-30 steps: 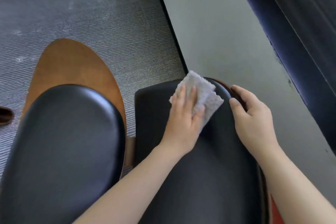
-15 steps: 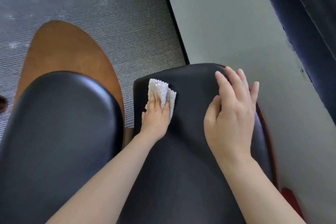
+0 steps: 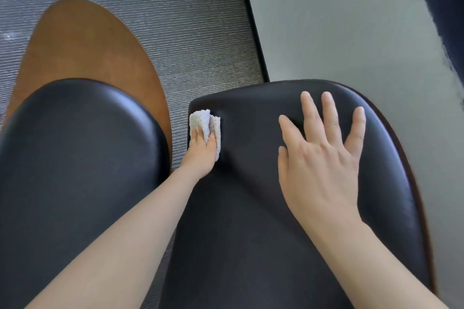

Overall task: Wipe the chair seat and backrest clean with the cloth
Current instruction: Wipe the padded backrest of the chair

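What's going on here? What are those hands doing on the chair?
A person is cleaning a black padded chair. The left hand holds a bunched white cloth against the pad's left edge, near a corner. The right hand lies flat on the same pad, fingers spread, away from the cloth. A second chair, black with a wooden shell, stands beside it.

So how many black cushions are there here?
2. The left cushion is backed by a wooden shell; the right cushion lies under the left hand, gripping the cloth, and right hand. Others may be hidden.
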### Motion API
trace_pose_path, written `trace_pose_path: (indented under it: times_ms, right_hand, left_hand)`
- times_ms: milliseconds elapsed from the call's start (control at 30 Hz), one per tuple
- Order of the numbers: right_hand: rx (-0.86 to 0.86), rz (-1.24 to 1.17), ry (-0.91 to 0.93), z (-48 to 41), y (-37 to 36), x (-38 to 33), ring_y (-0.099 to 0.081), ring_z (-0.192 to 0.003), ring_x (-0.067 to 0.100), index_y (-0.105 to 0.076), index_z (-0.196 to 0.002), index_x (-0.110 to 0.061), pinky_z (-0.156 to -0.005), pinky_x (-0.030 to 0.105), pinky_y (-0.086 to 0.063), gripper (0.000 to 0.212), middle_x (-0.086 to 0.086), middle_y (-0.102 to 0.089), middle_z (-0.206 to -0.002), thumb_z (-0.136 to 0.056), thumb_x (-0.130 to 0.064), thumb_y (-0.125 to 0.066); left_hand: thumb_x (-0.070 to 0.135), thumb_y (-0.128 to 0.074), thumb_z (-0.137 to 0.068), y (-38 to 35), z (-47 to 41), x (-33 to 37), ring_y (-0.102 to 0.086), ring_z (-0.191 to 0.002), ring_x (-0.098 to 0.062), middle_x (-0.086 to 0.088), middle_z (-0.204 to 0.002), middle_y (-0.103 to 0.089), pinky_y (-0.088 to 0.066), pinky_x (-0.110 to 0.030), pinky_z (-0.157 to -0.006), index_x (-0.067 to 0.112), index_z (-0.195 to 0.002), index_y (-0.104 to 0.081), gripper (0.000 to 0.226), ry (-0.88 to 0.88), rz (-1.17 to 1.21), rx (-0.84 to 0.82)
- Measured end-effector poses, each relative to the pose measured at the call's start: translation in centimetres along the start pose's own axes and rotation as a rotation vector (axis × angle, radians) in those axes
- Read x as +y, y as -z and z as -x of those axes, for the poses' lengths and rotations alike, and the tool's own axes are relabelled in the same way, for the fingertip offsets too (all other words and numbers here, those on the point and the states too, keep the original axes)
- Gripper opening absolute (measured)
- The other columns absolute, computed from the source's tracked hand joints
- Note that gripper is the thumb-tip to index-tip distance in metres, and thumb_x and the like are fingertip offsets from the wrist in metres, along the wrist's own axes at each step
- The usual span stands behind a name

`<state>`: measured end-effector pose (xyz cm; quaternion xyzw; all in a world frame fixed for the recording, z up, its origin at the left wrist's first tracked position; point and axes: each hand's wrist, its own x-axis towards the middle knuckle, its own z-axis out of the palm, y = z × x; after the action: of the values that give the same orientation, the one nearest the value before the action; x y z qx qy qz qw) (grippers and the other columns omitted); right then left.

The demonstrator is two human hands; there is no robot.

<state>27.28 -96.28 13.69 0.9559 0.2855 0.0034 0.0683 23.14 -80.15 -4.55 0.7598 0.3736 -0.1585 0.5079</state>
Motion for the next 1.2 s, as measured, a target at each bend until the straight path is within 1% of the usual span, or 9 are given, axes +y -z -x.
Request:
trace_pose_path:
  times_ms: [133,233,400,500,567,700,867,1033,1200]
  right_hand:
    - [-0.013,0.056,0.028,-0.1,-0.5,-0.2,-0.021,-0.143,0.039,-0.060,-0.121,-0.013,-0.113,0.063,-0.006,0.046,0.019,-0.034,-0.150,-0.076,-0.008,-0.069]
    - [-0.026,0.070,0.039,-0.4,-0.8,-0.6,-0.022,-0.142,0.039,-0.061,-0.118,-0.013,-0.113,0.063,-0.005,0.044,0.019,-0.035,-0.150,-0.075,-0.008,-0.070]
    - [-0.023,0.072,0.046,-0.6,-1.4,-1.0,-0.022,-0.142,0.039,-0.063,-0.115,-0.013,-0.113,0.062,-0.004,0.040,0.019,-0.036,-0.149,-0.076,-0.009,-0.069]
    - [-0.029,0.075,0.043,-0.5,-1.6,-1.2,-0.021,-0.142,0.039,-0.065,-0.112,-0.013,-0.113,0.062,-0.005,0.037,0.019,-0.037,-0.149,-0.076,-0.009,-0.069]
    - [-0.048,0.069,0.047,-0.5,-1.8,-1.7,-0.023,-0.142,0.038,-0.066,-0.107,-0.013,-0.114,0.061,-0.004,0.032,0.018,-0.037,-0.149,-0.075,-0.009,-0.069]
    - [-0.069,0.043,0.067,-0.5,-2.1,-2.3,-0.026,-0.142,0.037,-0.067,-0.101,-0.013,-0.114,0.060,-0.004,0.027,0.018,-0.040,-0.147,-0.075,-0.009,-0.069]
    - [-0.031,-0.085,0.088,-0.6,-1.3,-2.2,-0.036,-0.137,0.035,-0.069,-0.103,-0.012,-0.115,0.056,-0.008,0.024,0.016,-0.053,-0.137,-0.079,-0.011,-0.066]
    - [0.045,-0.246,0.125,-1.5,0.7,-0.3,-0.052,-0.126,0.033,-0.070,-0.104,-0.007,-0.114,0.052,-0.025,0.026,0.009,-0.068,-0.116,-0.080,0.003,-0.063]
    - [0.133,-0.356,0.023,-1.9,1.9,1.9,-0.049,-0.129,0.025,-0.069,-0.111,-0.010,-0.115,0.045,-0.024,0.030,0.005,-0.064,-0.125,-0.085,0.000,-0.058]
  left_hand:
    - [0.079,-0.007,-0.083,0.1,-1.1,-2.3,-0.038,-0.134,-0.027,-0.012,-0.154,-0.027,-0.034,-0.048,-0.111,0.024,-0.149,-0.001,0.087,0.045,0.055,-0.033]
    - [0.071,-0.012,-0.089,-0.2,-1.3,-4.3,-0.048,-0.122,-0.020,-0.007,-0.145,-0.042,-0.037,-0.037,-0.105,0.038,-0.149,0.002,0.070,0.126,0.093,-0.051]
    - [0.054,-0.020,-0.099,0.2,-0.3,-6.8,-0.056,-0.091,-0.014,-0.004,-0.100,-0.059,-0.040,-0.013,-0.083,0.016,-0.128,-0.047,0.055,0.329,0.194,-0.128]
    - [0.052,-0.023,-0.098,-0.2,0.6,-8.5,-0.057,-0.079,-0.012,-0.001,-0.091,-0.061,-0.040,-0.024,-0.079,0.020,-0.126,-0.048,0.049,0.337,0.139,-0.112]
    - [0.043,-0.030,-0.100,-0.5,0.7,-9.1,-0.061,-0.090,-0.023,-0.010,-0.103,-0.065,-0.044,-0.031,-0.080,0.013,-0.126,-0.052,0.045,0.327,0.105,-0.017]
    - [0.032,-0.038,-0.099,0.8,2.0,-6.4,-0.060,-0.098,-0.022,0.000,-0.097,-0.064,-0.041,-0.019,-0.069,0.013,-0.108,-0.061,0.031,0.110,0.247,0.246]
    - [0.026,-0.037,-0.101,4.2,3.1,2.5,-0.057,-0.088,-0.006,0.008,-0.097,-0.060,-0.039,-0.014,-0.070,0.015,-0.116,-0.059,0.028,-0.208,0.368,0.408]
    - [0.023,-0.039,-0.101,4.3,3.0,8.8,-0.055,-0.090,0.004,0.014,-0.104,-0.058,-0.038,0.000,-0.076,0.019,-0.122,-0.057,0.028,-0.486,0.320,0.324]
    - [0.021,-0.040,-0.101,2.5,3.6,11.9,-0.037,-0.133,-0.004,0.008,-0.145,-0.044,-0.032,-0.020,-0.110,0.023,-0.143,-0.040,0.042,-0.709,0.194,0.183]
